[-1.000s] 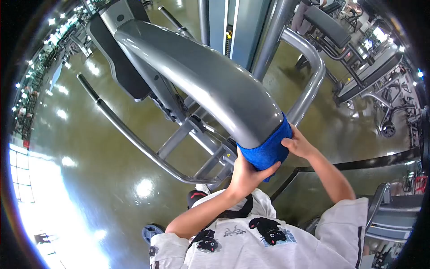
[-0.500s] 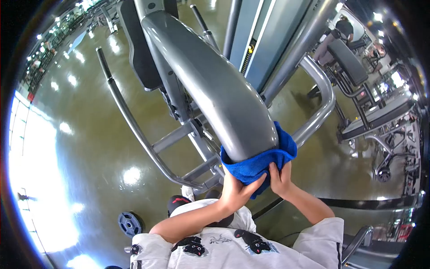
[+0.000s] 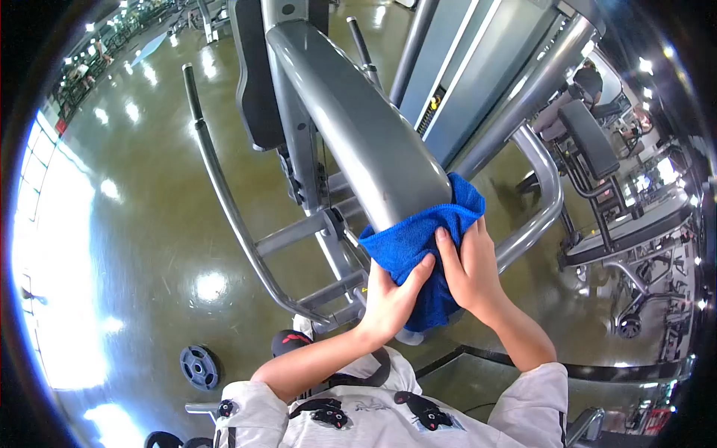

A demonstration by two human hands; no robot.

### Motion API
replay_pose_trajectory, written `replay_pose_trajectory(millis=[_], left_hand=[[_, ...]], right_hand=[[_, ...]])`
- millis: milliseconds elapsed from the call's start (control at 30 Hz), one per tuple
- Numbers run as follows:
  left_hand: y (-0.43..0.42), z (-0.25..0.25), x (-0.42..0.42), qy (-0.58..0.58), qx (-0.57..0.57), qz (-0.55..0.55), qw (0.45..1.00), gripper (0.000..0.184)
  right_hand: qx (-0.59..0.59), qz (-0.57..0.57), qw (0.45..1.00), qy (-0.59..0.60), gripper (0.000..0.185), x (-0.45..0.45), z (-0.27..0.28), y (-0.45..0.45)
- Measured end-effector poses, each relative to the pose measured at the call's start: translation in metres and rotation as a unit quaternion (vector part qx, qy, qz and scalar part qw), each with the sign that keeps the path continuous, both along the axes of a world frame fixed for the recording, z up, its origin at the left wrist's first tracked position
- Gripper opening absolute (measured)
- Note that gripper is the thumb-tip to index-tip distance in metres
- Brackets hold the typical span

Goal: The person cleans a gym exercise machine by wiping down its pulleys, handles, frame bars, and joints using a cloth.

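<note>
A blue cloth (image 3: 418, 243) wraps over the near end of a thick grey metal beam (image 3: 366, 134) on a gym machine. My left hand (image 3: 390, 299) presses the cloth from the left, its thumb on the front and its other fingers hidden at the side. From the right, my right hand (image 3: 472, 272) grips the cloth too, thumb pointing up beside the left thumb. Part of the cloth hangs below the two hands.
A curved grey handle bar (image 3: 228, 201) runs along the machine's left side, and another bar (image 3: 549, 187) bends on the right. A weight plate (image 3: 199, 367) lies on the floor. A person (image 3: 586, 86) is near a padded bench machine (image 3: 590, 138) at the far right.
Both hands and the cloth have moved up the beam, covering more of it. More cloth now hangs below my hands. The view has shifted slightly, with the machine further right.
</note>
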State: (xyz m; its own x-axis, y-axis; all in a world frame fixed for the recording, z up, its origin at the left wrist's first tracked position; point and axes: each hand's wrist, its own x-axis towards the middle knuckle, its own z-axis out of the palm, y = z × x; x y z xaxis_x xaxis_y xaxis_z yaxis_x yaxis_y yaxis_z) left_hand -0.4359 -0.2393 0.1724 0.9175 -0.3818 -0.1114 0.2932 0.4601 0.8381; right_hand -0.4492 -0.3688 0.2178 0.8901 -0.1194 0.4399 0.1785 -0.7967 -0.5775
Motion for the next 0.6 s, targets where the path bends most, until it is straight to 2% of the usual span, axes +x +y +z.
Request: replay_pose_trajectory(millis=[67,167,400,600], left_hand=[[0.001,0.008,0.006,0.02,-0.023,-0.007,1.0,0.044],[0.003,0.01,0.016,0.032,-0.026,-0.015,0.999,0.044],[0.005,0.026,0.038,0.116,-0.076,-0.041,0.99,0.043],[0.005,0.027,0.066,0.116,-0.121,-0.051,0.985,0.045]], right_hand=[[-0.013,-0.004,1.0,0.006,0.044,0.009,0.006,0.003],[-0.031,-0.02,0.999,0.008,0.039,0.02,0.015,0.011],[-0.093,-0.08,0.991,0.062,0.047,0.052,0.031,0.018],[-0.131,-0.11,0.977,0.127,0.053,0.08,0.044,0.027]])
